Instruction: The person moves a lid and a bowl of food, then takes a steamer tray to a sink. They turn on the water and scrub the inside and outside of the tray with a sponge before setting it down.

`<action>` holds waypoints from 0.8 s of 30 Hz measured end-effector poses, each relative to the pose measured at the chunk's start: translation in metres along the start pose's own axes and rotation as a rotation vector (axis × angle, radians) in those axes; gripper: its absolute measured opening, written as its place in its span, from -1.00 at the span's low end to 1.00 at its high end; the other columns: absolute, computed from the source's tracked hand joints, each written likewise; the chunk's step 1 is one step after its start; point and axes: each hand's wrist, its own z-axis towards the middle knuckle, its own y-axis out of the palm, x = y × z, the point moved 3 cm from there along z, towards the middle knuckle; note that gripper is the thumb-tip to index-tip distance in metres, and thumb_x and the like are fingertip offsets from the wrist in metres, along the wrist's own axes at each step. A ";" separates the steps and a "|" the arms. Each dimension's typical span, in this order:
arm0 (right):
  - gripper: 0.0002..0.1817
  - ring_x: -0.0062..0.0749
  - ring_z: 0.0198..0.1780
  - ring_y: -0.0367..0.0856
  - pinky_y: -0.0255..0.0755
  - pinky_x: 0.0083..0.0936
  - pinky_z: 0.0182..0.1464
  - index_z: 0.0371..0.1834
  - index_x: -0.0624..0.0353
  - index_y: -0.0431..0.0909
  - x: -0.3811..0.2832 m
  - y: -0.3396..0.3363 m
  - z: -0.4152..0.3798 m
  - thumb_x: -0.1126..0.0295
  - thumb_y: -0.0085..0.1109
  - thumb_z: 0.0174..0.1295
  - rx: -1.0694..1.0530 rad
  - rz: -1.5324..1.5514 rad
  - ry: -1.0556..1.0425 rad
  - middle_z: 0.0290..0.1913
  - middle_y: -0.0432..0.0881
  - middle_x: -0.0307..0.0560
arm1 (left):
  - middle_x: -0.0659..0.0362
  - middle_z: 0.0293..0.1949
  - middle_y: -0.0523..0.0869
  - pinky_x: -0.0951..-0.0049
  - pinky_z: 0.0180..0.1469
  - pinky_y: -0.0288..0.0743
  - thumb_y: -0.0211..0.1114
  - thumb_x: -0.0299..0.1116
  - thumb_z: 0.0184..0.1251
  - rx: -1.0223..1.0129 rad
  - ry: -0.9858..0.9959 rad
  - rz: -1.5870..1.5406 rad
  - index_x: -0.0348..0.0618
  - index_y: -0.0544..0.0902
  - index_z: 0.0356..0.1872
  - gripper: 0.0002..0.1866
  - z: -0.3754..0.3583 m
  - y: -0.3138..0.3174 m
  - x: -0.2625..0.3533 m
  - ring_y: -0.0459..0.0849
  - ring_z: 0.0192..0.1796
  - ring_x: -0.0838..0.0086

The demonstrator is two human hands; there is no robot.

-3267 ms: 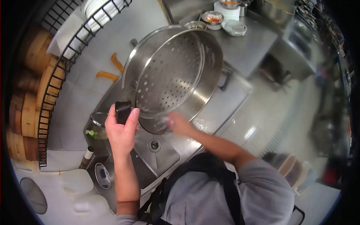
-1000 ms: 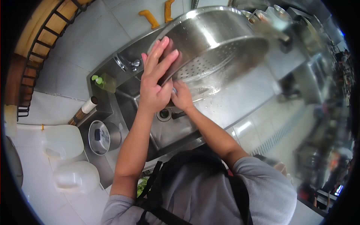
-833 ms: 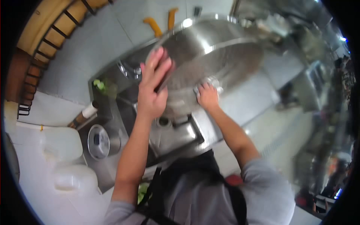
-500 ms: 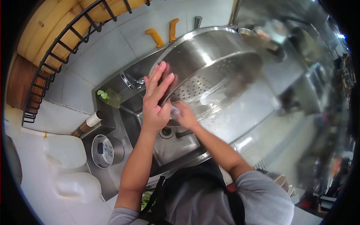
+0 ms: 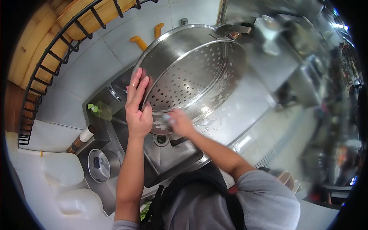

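Observation:
A large stainless-steel steamer tier (image 5: 203, 73) with a perforated base is tipped on its side above the sink, wet and streaked with suds. My left hand (image 5: 138, 111) grips it at its left, fingers stretched along one side and the thumb on the other. My right hand (image 5: 181, 122), blurred by motion, is closed at the lower part of the steamer's wall. It holds a small pale bluish scrubbing pad (image 5: 168, 119), mostly hidden by the fingers and touching the sudsy metal.
Below is a sink basin (image 5: 172, 157) with a drain, and a tap (image 5: 115, 93) behind. A green soap bottle (image 5: 100, 110) stands at the left, near a steel bowl (image 5: 99, 165) and white plastic jugs (image 5: 63, 168). A wire rack (image 5: 50, 61) holds bamboo steamers above.
The steamer now shows more of its perforated base. My right hand has come out from beside my left hand and slid along the wall with the pad. The view has shifted slightly.

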 end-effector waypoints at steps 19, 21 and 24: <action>-0.78 -0.09 0.01 0.46 0.39 -0.22 0.03 -0.20 0.09 0.60 0.083 -0.113 0.016 0.38 0.10 0.07 -0.048 -0.735 0.085 -0.11 0.50 0.00 | 0.07 0.39 0.38 -0.01 0.49 -0.21 -0.08 -0.63 -0.13 -0.094 -0.087 0.096 -0.12 0.55 0.21 -0.29 0.041 0.031 -0.002 0.20 0.50 0.15; -0.78 -0.09 0.00 0.47 0.39 -0.21 0.02 -0.20 0.10 0.59 0.092 -0.097 0.017 0.38 0.10 0.06 -0.026 -0.711 0.098 -0.12 0.50 0.00 | 0.08 0.40 0.36 -0.04 0.49 -0.25 -0.08 -0.64 -0.14 -0.108 -0.091 0.116 -0.10 0.53 0.23 -0.27 0.044 0.033 -0.001 0.18 0.51 0.15; -0.78 -0.06 -0.03 0.48 0.40 -0.17 0.01 -0.21 0.12 0.58 0.070 -0.045 0.016 0.35 0.11 0.07 0.009 -0.436 0.163 -0.12 0.51 0.01 | 0.10 0.40 0.37 -0.08 0.48 -0.25 -0.11 -0.66 -0.17 -0.124 -0.099 0.149 -0.12 0.52 0.24 -0.24 0.048 0.043 0.004 0.19 0.50 0.16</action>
